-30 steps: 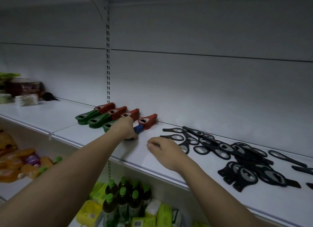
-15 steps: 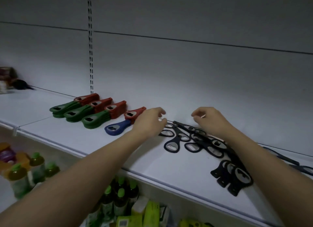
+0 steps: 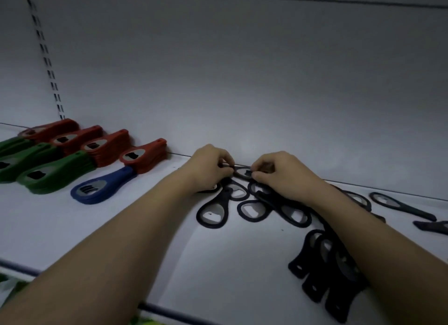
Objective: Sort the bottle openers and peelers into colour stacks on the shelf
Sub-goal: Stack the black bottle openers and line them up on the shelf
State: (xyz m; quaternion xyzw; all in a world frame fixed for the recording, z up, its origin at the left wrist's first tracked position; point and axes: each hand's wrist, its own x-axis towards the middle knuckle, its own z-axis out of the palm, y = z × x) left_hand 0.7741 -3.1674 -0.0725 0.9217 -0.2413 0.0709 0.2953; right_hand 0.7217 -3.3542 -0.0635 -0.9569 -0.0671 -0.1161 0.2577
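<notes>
My left hand (image 3: 209,168) and my right hand (image 3: 282,174) meet at the back of the white shelf (image 3: 121,227), and both pinch a black bottle opener (image 3: 243,172) between them. Below the hands lies a loose heap of black openers (image 3: 252,211). More black openers (image 3: 322,271) lie stacked under my right forearm. At the left stand red stacks (image 3: 106,146), green stacks (image 3: 48,173) and a blue opener stack (image 3: 101,187).
Single black openers (image 3: 400,204) lie at the far right of the shelf. The grey back wall (image 3: 242,82) rises right behind the hands. A slotted upright (image 3: 46,58) runs up the wall at the left. The shelf's front edge (image 3: 169,310) runs below my forearms.
Both hands have come together over the black heap and taken hold of one black opener. The view has moved closer and to the right.
</notes>
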